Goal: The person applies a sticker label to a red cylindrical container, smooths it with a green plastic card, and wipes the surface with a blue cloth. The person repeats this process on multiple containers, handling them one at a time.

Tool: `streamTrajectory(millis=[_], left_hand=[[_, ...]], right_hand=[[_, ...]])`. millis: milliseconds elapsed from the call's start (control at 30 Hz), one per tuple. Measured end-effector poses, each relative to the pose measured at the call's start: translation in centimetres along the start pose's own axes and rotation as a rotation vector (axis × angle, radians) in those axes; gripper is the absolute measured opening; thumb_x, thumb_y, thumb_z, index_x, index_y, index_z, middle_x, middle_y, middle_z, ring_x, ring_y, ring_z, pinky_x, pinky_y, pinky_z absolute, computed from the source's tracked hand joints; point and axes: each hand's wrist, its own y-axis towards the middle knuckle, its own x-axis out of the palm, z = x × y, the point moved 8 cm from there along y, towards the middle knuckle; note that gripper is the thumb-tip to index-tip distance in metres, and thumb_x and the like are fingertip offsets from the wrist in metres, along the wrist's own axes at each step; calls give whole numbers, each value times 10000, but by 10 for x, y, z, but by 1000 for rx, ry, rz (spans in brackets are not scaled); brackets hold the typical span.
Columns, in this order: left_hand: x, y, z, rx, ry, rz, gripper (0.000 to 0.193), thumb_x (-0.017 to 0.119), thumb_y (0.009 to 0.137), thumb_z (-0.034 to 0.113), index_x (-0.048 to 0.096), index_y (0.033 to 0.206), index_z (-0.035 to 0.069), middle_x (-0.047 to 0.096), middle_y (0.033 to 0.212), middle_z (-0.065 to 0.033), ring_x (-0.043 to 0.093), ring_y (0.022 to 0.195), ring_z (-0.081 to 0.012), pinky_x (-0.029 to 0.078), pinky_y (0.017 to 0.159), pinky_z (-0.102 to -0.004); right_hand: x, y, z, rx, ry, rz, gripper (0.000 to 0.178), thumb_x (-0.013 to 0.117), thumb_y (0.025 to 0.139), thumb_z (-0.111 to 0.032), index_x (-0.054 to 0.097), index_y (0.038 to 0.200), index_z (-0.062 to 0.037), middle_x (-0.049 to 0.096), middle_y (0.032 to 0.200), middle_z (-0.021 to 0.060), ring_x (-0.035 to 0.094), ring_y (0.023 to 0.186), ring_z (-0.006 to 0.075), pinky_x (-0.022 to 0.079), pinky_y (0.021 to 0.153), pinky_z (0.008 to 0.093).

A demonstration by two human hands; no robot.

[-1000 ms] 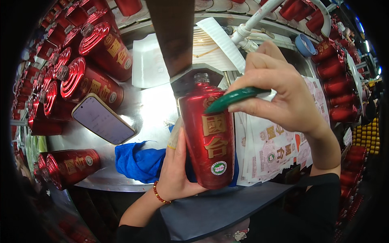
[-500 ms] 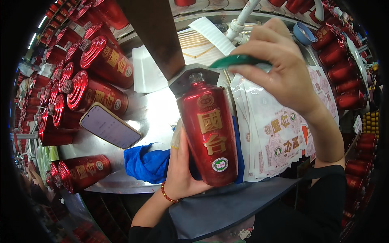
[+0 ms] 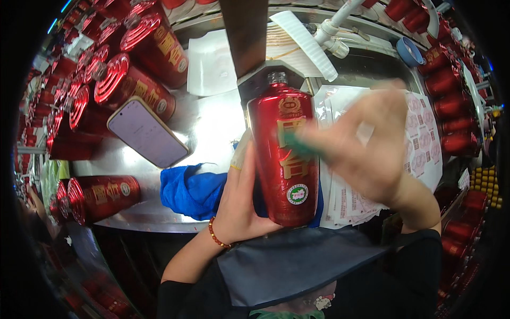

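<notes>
A red glossy bottle (image 3: 272, 170) with gold characters and a round green-and-white sticker lies in front of me, its clear threaded neck pointing away. My left hand (image 3: 238, 199) cups its left side and base, with pale finger covers on the fingers. Smeared by motion, my right hand (image 3: 366, 151) grips a flat green scraper (image 3: 302, 146) over the bottle's front, across the gold lettering; whether it touches the surface I cannot tell. A dark metal support (image 3: 246, 85) is behind the neck. Under and beside the bottle is a blue cloth (image 3: 191, 191).
To the right lie printed sticker sheets (image 3: 345, 204). On the metal table at left rests a phone (image 3: 149, 133), beside several red bottles (image 3: 159, 50). A dark post (image 3: 244, 32) rises beyond the bottle; a white pipe (image 3: 334, 26) and blue bowl (image 3: 410, 51) are at the far right.
My right hand has brought the green scraper down from beside the bottle's neck to over its lettering. My left hand keeps its hold. The whole view has shifted slightly.
</notes>
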Motion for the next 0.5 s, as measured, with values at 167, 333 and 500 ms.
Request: streamTrajectory(millis=[167,333,500], left_hand=[[3,-1,-6,-9,-33,18,1292,937,706,354,123,1612,-77,232,1637,-324,278,1513,-485,275,1226,-507],[0,-3,-5,-16,-33,35,1301,939,696,340,115,1621,-56,218,1646,-322,280,1513,-482,278,1227,-496],[3,4,-4,56,-48,65,1312,940,693,344,102,1626,-43,227,1644,-319,280,1511,-484,282,1224,-497]], right_hand=[[16,-26,-70,-96,209,-257,216,737,755,-171,720,961,-107,544,851,5,547,871,181,456,794,324],[-8,-5,6,190,-89,-72,283,828,735,-46,780,1011,-87,581,813,33,513,739,198,399,643,348],[17,-62,-89,-189,164,-226,255,744,831,-109,757,1086,-114,551,849,-1,582,778,188,520,743,343]])
